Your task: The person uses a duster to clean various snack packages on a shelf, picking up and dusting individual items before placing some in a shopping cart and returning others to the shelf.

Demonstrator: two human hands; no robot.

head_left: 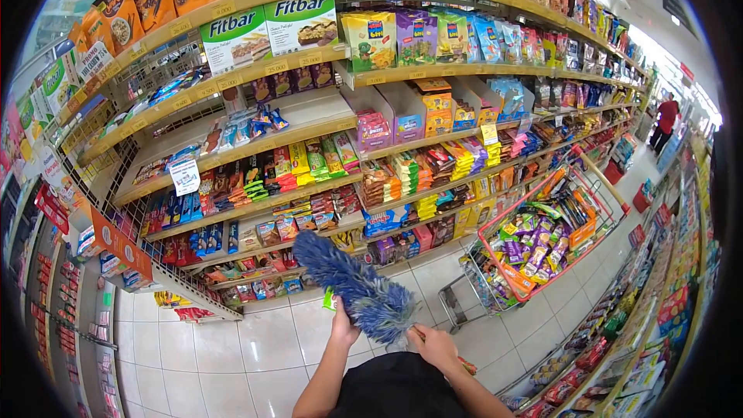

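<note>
A fluffy blue duster (352, 286) slants up and to the left in front of my body. My right hand (435, 348) is closed around its handle near the lower end of the fibres. My left hand (344, 327) is beside the duster on its left, with a small green-and-white packet (330, 299) in its fingers. The duster covers part of the left hand. Ahead of both hands, the lower shelf rows hold chocolate bars (213, 238) and snack packets (286, 227).
A red-rimmed shopping cart (534, 294) full of snack packs stands at the right on the tiled floor (271, 348). Tall shelves with Fitbar boxes (302, 23) curve along the aisle. More shelving (619, 340) lines the right side. A person in red (665, 120) is far down the aisle.
</note>
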